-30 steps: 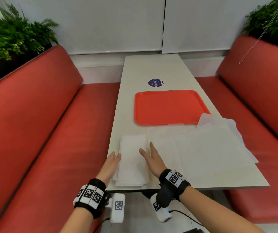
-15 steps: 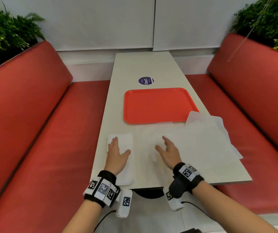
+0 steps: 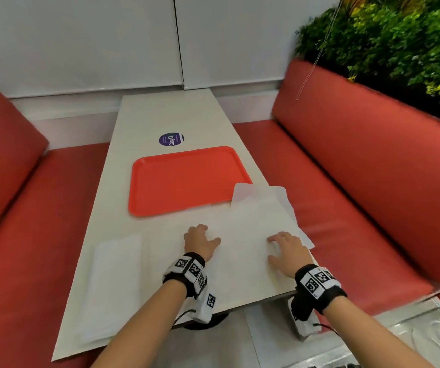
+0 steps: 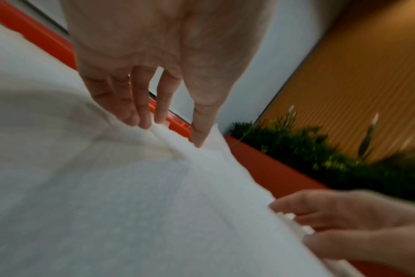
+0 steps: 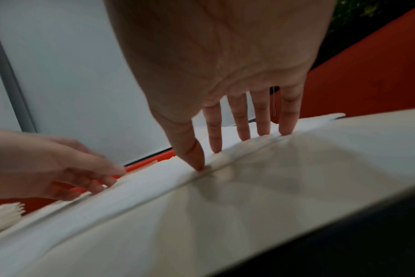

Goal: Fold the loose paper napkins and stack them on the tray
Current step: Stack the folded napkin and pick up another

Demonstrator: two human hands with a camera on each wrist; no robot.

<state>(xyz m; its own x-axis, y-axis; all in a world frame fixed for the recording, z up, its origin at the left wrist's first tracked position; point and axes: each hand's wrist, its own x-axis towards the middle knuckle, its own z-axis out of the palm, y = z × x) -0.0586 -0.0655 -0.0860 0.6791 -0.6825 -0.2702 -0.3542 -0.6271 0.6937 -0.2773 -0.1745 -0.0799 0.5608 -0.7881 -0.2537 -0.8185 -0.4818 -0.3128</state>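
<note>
An empty red tray (image 3: 187, 179) lies in the middle of the table. A folded white napkin (image 3: 112, 285) lies flat near the table's front left edge, with no hand on it. Loose white napkins (image 3: 248, 221) are spread over the front right, one corner overlapping the tray. My left hand (image 3: 205, 233) and my right hand (image 3: 273, 248) both rest on the top loose sheet, a hand's width apart. In the left wrist view, my left hand (image 4: 171, 131) presses straight fingers (image 4: 142, 112) into the sheet, which ridges up slightly. My right hand (image 5: 225, 150) touches it with straight, spread fingers.
The narrow white table (image 3: 165, 115) carries a round purple sticker (image 3: 171, 139) beyond the tray. Red benches flank it on the left (image 3: 27, 208) and right (image 3: 359, 181). Green plants (image 3: 399, 49) stand behind the right bench. A white wall closes the far end.
Both hands left the folded napkin at the front left and moved right onto the loose sheets. The head view swung right with them.
</note>
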